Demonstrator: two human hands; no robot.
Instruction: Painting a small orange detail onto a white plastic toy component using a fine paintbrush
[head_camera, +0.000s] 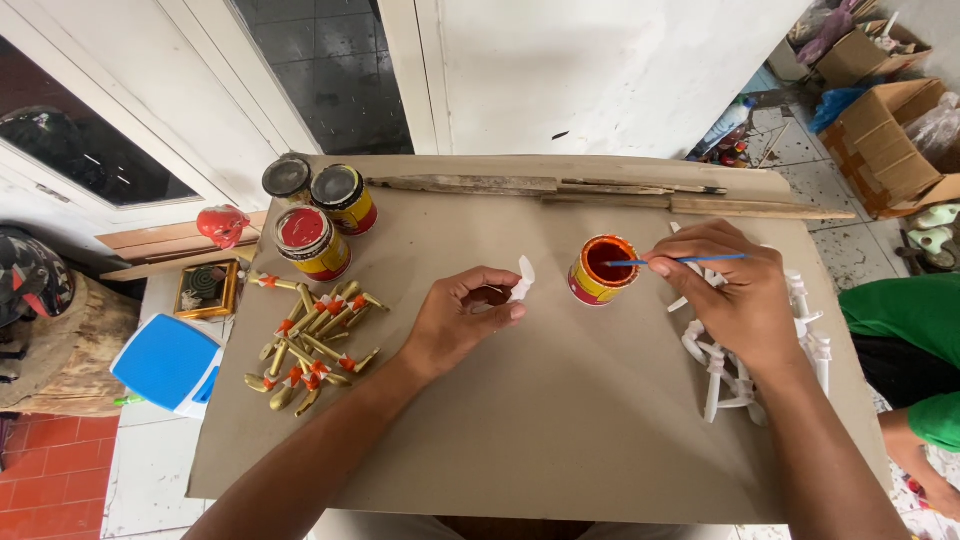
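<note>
Two hands busy: left hand (462, 318) pinches a small white piece (523, 278) just beside the open paint tin (603, 270), right hand (728, 290) grips a thin blue brush (680, 260), tip in orange paint; best wipe the excess on the rim, keeping the piece steady above the tabletop (560, 420)

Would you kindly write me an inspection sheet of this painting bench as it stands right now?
Surface: brown board serving as tabletop, bare in front.
Job's things: open tin of orange-red paint; thin blue brush, tip in the tin; small white piece.
Clutter: heap of gold painted pieces at left; unpainted white pieces at right; three more tins; wooden strips along the far edge.
Hands: left hand pinches the white piece; right hand holds the brush.
Cables: nothing seen.
Surroundings: cardboard boxes, a person's green sleeve, blue-and-white stool.
</note>
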